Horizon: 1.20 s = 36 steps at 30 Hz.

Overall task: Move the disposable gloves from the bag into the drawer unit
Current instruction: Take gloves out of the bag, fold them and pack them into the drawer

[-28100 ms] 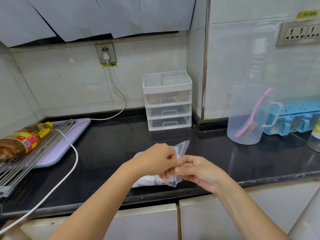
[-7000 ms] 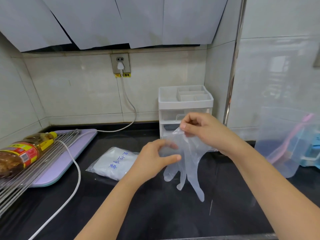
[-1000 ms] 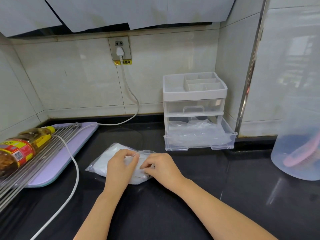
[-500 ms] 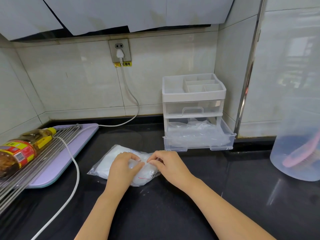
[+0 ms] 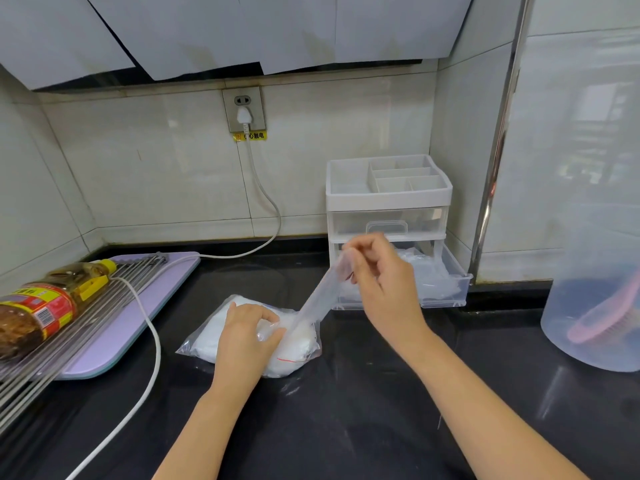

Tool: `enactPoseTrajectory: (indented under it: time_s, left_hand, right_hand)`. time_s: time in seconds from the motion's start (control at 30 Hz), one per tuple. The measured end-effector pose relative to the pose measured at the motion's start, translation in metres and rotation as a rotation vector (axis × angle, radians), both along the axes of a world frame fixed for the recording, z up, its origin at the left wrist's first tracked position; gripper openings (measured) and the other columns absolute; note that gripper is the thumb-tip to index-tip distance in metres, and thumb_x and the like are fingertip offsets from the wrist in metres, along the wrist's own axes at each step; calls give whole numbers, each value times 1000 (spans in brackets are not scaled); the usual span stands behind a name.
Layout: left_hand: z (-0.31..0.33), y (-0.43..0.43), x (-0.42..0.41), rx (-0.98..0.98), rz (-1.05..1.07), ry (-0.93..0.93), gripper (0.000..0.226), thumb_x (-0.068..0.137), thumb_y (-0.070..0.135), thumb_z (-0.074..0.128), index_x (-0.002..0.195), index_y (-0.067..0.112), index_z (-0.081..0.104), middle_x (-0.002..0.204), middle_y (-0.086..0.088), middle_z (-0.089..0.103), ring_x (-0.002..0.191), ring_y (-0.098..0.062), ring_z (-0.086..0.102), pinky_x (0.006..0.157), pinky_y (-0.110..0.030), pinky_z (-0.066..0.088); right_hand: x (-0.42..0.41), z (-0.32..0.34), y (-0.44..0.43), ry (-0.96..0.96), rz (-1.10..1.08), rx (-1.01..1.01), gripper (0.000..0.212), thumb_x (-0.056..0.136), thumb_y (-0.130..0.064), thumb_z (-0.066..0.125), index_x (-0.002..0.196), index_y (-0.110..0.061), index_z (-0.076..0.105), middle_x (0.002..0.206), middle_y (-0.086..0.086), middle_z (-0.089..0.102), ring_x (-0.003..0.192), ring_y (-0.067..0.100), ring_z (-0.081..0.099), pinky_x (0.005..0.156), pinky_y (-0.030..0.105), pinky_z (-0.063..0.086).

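your right hand [image 5: 377, 271] is pinching a thin, clear film glove [image 5: 318, 299], half out of the soft crinkled bag [image 5: 298, 348] lying just left-front of the rigid plastic drawer unit [image 5: 388, 199]. your left hand [image 5: 246, 337] is gripping the bag. the unit's open drawer [image 5: 446, 292] is holding crumpled gloves [image 5: 426, 275].

Our left hand [image 5: 247, 336] lies low, fingers curled downward in a grip; our right hand [image 5: 384, 282] is raised beyond it, thumb and fingertips pinched together.

Head camera looks steeply down, close over the counter [image 5: 346, 427].
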<state>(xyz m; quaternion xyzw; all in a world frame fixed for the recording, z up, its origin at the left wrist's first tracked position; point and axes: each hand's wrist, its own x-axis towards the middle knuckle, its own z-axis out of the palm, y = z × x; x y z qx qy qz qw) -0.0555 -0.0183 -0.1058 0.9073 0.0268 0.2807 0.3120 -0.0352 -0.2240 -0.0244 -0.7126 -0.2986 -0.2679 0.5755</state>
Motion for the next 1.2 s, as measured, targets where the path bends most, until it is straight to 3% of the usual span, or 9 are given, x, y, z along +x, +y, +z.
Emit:
enactPoseTrajectory:
  time_s: [0.2, 0.3, 0.4, 0.57, 0.67, 0.73, 0.9, 1.03, 1.2]
  left_hand:
    - [25, -27, -2, -141, -101, -160, 27, 75, 47, 69, 94, 29, 62, 99, 20, 62, 107, 10, 49, 115, -18, 14]
    - [54, -55, -11, -312, -240, -155, 45, 72, 62, 54, 107, 34, 58, 109, 23, 60, 113, 5, 51, 103, -15, 34]
    - [81, -83, -14, -337, -371, -55, 59, 62, 65, 62, 115, 42, 48, 116, 25, 56, 110, 12, 49, 87, -4, 38]
    - [98, -111, 4, -273, -343, -35, 46, 76, 39, 75, 113, 35, 48, 105, 31, 54, 98, 25, 46, 75, 2, 37]
    - [108, -106, 20, -457, -364, 38, 11, 83, 25, 71, 92, 17, 68, 87, 6, 71, 87, -8, 66, 75, -20, 51]
    - [115, -101, 26, -535, -397, 125, 13, 85, 21, 69, 84, 8, 70, 84, -8, 73, 84, -24, 69, 78, -33, 54]
    - [134, -97, 44, -563, -365, 90, 12, 88, 18, 67, 80, 10, 68, 71, -3, 69, 63, -6, 64, 58, -11, 47]
    - [144, -91, 70, -381, -259, -1, 7, 85, 22, 71, 83, 17, 67, 70, 5, 63, 58, -6, 55, 58, -19, 41]
    - [144, -93, 89, -91, -79, -91, 21, 82, 21, 73, 100, 15, 62, 87, 4, 60, 85, -15, 59, 72, -24, 45]
  right_hand:
    - [13, 45, -27, 97, 41, -211, 15, 95, -15, 56, 97, -27, 64, 96, -13, 69, 93, -3, 63, 81, 10, 49]
    - [18, 57, -37, 79, -14, -281, 12, 83, -12, 70, 85, -23, 72, 85, -13, 70, 82, -1, 63, 71, 10, 49]
    - [22, 65, -41, 73, -103, -284, 10, 75, -23, 79, 75, -14, 74, 68, -8, 67, 64, 3, 58, 60, 17, 48]
    - [32, 75, -52, 170, -183, -265, 31, 79, -39, 73, 60, -16, 69, 39, -13, 47, 42, 2, 41, 46, 11, 32]
    - [40, 77, -66, 229, -187, -227, 44, 85, -40, 68, 53, -10, 63, 34, -10, 43, 36, 4, 37, 43, 11, 30]
    - [47, 77, -74, 275, -178, -181, 53, 86, -40, 66, 50, -3, 53, 34, -8, 40, 36, 4, 34, 46, 17, 32]
    - [61, 77, -96, 396, -118, -223, 36, 80, -36, 74, 50, -18, 65, 50, 3, 56, 54, 19, 55, 60, 30, 46]
    - [76, 68, -108, 388, -203, -183, 17, 79, -30, 76, 74, -14, 74, 55, 0, 60, 47, 6, 53, 62, 24, 46]
    - [95, 54, -111, 360, -422, -309, 31, 81, -30, 74, 60, -10, 61, 55, -2, 55, 47, 9, 47, 49, 22, 34]
